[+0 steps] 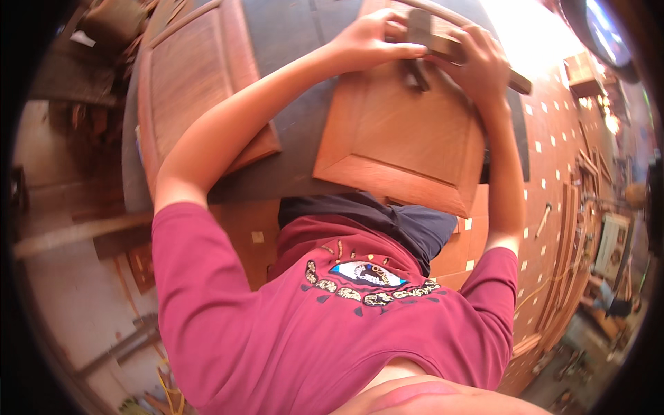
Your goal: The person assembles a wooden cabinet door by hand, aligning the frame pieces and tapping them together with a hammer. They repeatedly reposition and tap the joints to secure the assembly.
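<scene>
A block-shaped wooden tool, blurred, is held between my two hands over a framed wooden panel. My left hand grips its left end, thumb stretched along the near side. Around the right part curl the fingers of my right hand. A short dark piece juts from the tool toward me; whether it belongs to the tool I cannot tell. Beyond my right hand shows the end of a dark wooden strip. The panel lies at an angle on a dark tabletop, its near corner past the table edge.
Another framed panel lies on the table's left side. Patterned brown floor tiles stretch to the right, with long wooden pieces on them. A person is farther off at right. Stacked wood stands at the upper left.
</scene>
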### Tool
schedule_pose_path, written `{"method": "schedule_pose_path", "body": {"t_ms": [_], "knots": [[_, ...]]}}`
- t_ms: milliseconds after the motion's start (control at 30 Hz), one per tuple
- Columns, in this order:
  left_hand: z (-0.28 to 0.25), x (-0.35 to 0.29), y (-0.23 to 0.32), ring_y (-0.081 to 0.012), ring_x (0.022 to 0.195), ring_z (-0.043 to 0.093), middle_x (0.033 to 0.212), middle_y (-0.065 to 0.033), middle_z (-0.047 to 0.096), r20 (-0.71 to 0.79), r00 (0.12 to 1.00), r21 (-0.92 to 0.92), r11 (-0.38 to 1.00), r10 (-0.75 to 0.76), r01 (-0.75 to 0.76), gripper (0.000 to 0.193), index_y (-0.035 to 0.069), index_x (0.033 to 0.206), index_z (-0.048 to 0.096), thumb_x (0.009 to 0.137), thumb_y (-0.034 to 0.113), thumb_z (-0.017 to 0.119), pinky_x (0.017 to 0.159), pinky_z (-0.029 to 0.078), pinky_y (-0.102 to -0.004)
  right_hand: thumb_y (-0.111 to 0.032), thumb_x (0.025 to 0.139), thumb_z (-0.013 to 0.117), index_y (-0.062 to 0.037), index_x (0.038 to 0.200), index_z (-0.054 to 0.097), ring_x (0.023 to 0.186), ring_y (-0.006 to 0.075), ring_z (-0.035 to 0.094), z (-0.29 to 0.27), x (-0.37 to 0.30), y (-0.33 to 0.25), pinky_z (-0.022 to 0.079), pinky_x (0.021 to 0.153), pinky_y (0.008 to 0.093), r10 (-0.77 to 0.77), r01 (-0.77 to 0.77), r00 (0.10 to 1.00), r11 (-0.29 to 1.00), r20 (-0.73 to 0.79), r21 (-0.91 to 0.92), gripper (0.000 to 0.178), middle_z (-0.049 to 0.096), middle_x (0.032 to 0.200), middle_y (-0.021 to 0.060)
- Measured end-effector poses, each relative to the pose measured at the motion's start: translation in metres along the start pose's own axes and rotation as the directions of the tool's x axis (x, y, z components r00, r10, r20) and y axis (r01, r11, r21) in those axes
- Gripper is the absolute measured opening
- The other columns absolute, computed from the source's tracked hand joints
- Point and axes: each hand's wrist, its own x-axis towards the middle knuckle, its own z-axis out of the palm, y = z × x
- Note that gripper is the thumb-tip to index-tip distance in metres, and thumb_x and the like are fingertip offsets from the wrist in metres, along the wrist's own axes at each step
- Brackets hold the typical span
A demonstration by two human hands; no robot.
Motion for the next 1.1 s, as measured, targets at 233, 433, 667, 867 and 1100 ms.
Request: {"method": "schedule_pose_path", "body": {"t_ms": [233, 433, 667, 867, 1100], "knots": [[-0.002, -0.003, 0.01, -0.0256, 0.12, 0.065, 0.119, -0.0222, 0.073, 0.01, 0.987, -0.143, 0.976, -0.162, 0.162, 0.082, -0.01, 0.133, 0.051, 0.082, 0.044, 0.085, 0.109, 0.043, -0.0354, -0.047, 0.07, 0.09, -0.0091, 0.103, 0.072, 0.108, 0.0275, 0.064, 0.003, 0.001, -0.005, 0.053, 0.09, 0.0428, 0.154, -0.151, 0.984, 0.988, 0.087, -0.037, 0.053, 0.063, 0.119, 0.0048], [-0.001, 0.001, 0.008, -0.0237, 0.113, 0.066, 0.115, -0.0203, 0.073, 0.019, 0.988, -0.243, 0.958, -0.152, 0.152, 0.085, -0.011, 0.136, 0.048, 0.081, 0.042, 0.087, 0.104, 0.047, -0.0346, -0.045, 0.075, 0.088, -0.0036, 0.113, 0.071, 0.111, 0.0317, 0.065, -0.006, 0.004, -0.014, 0.055, 0.088, 0.0429, 0.223, -0.226, 0.959, 0.974, 0.176, -0.002, 0.058, 0.062, 0.13, 0.0091], [0.002, 0.003, -0.001, -0.0241, 0.115, 0.065, 0.117, -0.0214, 0.072, -0.011, 0.989, -0.215, 0.966, -0.148, 0.142, 0.081, -0.009, 0.136, 0.051, 0.08, 0.038, 0.088, 0.102, 0.049, -0.0329, -0.033, 0.08, 0.085, -0.0046, 0.119, 0.067, 0.116, 0.0335, 0.063, -0.004, 0.003, -0.016, 0.054, 0.091, 0.0441, 0.172, -0.177, 0.966, 0.984, 0.193, 0.009, 0.052, 0.062, 0.132, 0.011], [0.001, 0.004, -0.007, -0.019, 0.11, 0.066, 0.117, -0.0178, 0.072, -0.03, 0.987, -0.379, 0.916, -0.157, 0.134, 0.063, -0.005, 0.129, 0.059, 0.085, 0.031, 0.085, 0.1, 0.049, -0.0296, -0.025, 0.082, 0.084, -0.0089, 0.121, 0.067, 0.116, 0.0344, 0.064, 0.003, 0.006, -0.006, 0.053, 0.093, 0.0433, 0.057, -0.073, 0.995, 0.979, 0.085, 0.19, 0.045, 0.062, 0.133, 0.0124], [0.003, 0.019, -0.012, -0.0209, 0.095, 0.068, 0.106, -0.016, 0.072, -0.187, 0.97, -0.664, 0.748, -0.153, -0.01, 0.043, -0.005, 0.134, 0.052, 0.098, 0.014, 0.065, 0.087, 0.054, -0.0338, -0.01, 0.083, 0.08, -0.0051, 0.109, 0.071, 0.108, 0.0287, 0.068, -0.014, 0.007, -0.008, 0.055, 0.092, 0.0394, -0.101, 0.1, 0.995, 0.924, -0.017, 0.369, 0.027, 0.067, 0.125, 0.0112]]}}
